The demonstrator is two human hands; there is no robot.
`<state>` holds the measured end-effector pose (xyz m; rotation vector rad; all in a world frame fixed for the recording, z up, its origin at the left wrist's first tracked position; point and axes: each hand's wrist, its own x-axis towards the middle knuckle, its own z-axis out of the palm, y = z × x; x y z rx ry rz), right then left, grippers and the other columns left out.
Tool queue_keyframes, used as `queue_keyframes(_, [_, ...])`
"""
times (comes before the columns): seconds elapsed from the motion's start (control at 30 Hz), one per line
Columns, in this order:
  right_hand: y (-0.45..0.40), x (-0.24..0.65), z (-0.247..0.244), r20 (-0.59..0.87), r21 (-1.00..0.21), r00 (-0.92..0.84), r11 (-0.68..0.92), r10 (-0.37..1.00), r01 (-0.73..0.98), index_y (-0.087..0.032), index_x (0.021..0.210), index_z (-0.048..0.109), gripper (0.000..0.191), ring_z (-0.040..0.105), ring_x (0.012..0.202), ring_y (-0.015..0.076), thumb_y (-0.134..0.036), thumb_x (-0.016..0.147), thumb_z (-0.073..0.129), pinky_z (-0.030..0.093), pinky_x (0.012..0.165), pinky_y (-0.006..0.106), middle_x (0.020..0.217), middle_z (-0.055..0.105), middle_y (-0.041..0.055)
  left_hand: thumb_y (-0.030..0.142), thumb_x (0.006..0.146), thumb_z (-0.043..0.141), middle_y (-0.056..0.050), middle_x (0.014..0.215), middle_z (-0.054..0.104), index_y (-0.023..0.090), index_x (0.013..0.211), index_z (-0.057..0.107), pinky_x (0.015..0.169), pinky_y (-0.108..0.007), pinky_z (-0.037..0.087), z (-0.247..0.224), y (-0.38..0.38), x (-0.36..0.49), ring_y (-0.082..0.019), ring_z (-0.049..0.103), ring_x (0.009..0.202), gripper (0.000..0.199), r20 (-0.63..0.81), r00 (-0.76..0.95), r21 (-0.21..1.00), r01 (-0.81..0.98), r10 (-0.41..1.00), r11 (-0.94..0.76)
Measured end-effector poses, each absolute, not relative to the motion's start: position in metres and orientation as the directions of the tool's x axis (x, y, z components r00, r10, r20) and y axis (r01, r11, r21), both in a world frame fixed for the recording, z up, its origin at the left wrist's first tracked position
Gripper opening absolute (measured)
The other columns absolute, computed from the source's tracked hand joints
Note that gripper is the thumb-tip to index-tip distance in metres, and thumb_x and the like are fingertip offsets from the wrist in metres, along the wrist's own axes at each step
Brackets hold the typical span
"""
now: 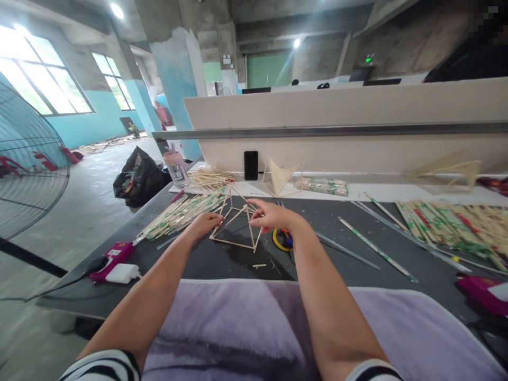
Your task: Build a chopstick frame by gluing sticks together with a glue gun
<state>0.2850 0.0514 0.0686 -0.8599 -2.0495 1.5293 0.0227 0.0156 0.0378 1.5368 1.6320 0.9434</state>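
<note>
A small frame of thin wooden sticks (234, 244) stands on the dark table in front of me. My left hand (206, 223) is at its left side, fingertips closed on one of its sticks. Across from it, my right hand (272, 216) touches the frame's upper right part, index finger stretched over the top and the other fingers curled by a stick. Just right of the frame lies a yellow and blue round tool (280, 242), partly behind my right hand. A short loose stick piece (259, 265) rests nearer to me.
Bundled sticks lie left (178, 216) and right (452, 227). Behind stand a finished-looking stick model (280, 177), a black phone (251, 165) and a plastic cup (176, 168). A magenta power strip (116, 256) sits at the left edge; a purple cloth (234, 317) covers the front.
</note>
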Motion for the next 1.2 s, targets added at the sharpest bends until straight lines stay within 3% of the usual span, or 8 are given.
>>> queue_keyframes(0.1, [0.048,0.276,0.067,-0.021,-0.951,-0.703,0.203,0.711,0.233,-0.029,0.146,0.024,0.092,0.058,0.047,0.0097,-0.020,0.069,0.074,0.049,0.044,0.021,0.081,0.067,0.0005,0.051,0.059,0.068,-0.003,0.059,0.063,0.012,0.072,0.071,0.048,-0.022,0.029,0.041,0.011,0.022,-0.011,0.045,0.050,0.041,-0.037,-0.038,0.866,0.498,0.999,0.050])
queue_keyframes(0.23, [0.045,0.264,0.067,0.058,-0.925,-0.636,0.281,0.769,0.255,-0.025,0.146,0.027,0.088,0.052,0.045,0.0085,-0.007,0.068,0.064,0.043,0.040,0.020,0.072,0.063,-0.0020,0.051,0.058,0.070,-0.002,0.057,0.060,0.013,0.069,0.069,0.047,-0.021,0.028,0.041,0.001,0.016,-0.011,0.047,0.051,0.040,-0.063,-0.030,0.868,0.491,0.998,0.069])
queue_keyframes(0.5, [0.052,0.260,0.062,0.297,-0.836,-0.639,0.517,0.710,0.186,-0.025,0.144,0.032,0.083,0.054,0.061,0.0097,0.001,0.067,0.053,0.043,0.056,0.020,0.073,0.064,-0.0025,0.050,0.067,0.068,-0.002,0.063,0.059,0.012,0.076,0.066,0.048,-0.020,0.036,0.040,-0.033,0.014,-0.010,0.051,0.055,0.039,-0.119,0.047,0.893,0.442,0.992,0.086])
queue_keyframes(0.6, [0.057,0.263,0.057,0.300,-0.863,-0.598,0.478,0.743,0.161,-0.024,0.143,0.030,0.080,0.052,0.057,0.0091,-0.005,0.070,0.055,0.043,0.051,0.020,0.076,0.063,-0.0021,0.049,0.069,0.066,-0.004,0.070,0.062,0.012,0.087,0.068,0.050,-0.021,0.039,0.040,-0.046,0.025,-0.011,0.054,0.057,0.042,-0.129,0.089,0.908,0.410,0.988,0.082])
queue_keyframes(0.7, [0.061,0.265,0.054,0.304,-0.889,-0.526,0.435,0.794,0.142,-0.018,0.135,0.041,0.068,0.052,0.056,0.0093,-0.009,0.070,0.056,0.044,0.049,0.021,0.076,0.060,-0.0011,0.049,0.069,0.067,-0.007,0.076,0.065,0.012,0.094,0.069,0.051,-0.023,0.043,0.041,-0.054,0.031,-0.013,0.057,0.060,0.045,-0.173,0.162,0.908,0.408,0.971,0.094])
queue_keyframes(0.83, [0.061,0.268,0.058,0.277,-0.909,-0.518,0.396,0.809,0.132,-0.016,0.124,0.049,0.054,0.053,0.057,0.0086,-0.008,0.071,0.053,0.044,0.048,0.019,0.076,0.060,-0.0002,0.044,0.068,0.068,-0.004,0.063,0.062,0.011,0.086,0.071,0.044,-0.021,0.038,0.053,-0.056,0.026,-0.012,0.055,0.052,0.038,-0.242,0.214,0.869,0.481,0.946,0.113])
queue_keyframes(1.07, [0.055,0.284,0.073,0.181,-0.954,-0.518,0.278,0.836,0.114,-0.017,0.117,0.054,0.043,0.058,0.058,0.0089,-0.011,0.074,0.055,0.044,0.044,0.018,0.086,0.061,0.0026,0.034,0.077,0.058,0.001,0.061,0.060,0.014,0.092,0.068,0.046,-0.020,0.042,0.091,-0.043,0.063,-0.011,0.055,0.050,0.027,0.126,0.041,0.857,0.500,0.991,-0.130])
queue_keyframes(1.2, [0.051,0.288,0.078,0.213,-0.957,-0.511,0.283,0.833,0.061,-0.017,0.111,0.060,0.036,0.057,0.058,0.0085,-0.019,0.075,0.060,0.047,0.047,0.020,0.086,0.061,0.0024,0.026,0.078,0.058,0.000,0.066,0.067,0.018,0.080,0.069,0.058,-0.022,0.046,0.087,-0.032,0.106,-0.012,0.059,0.054,0.014,0.369,0.017,0.668,0.691,0.929,-0.278])
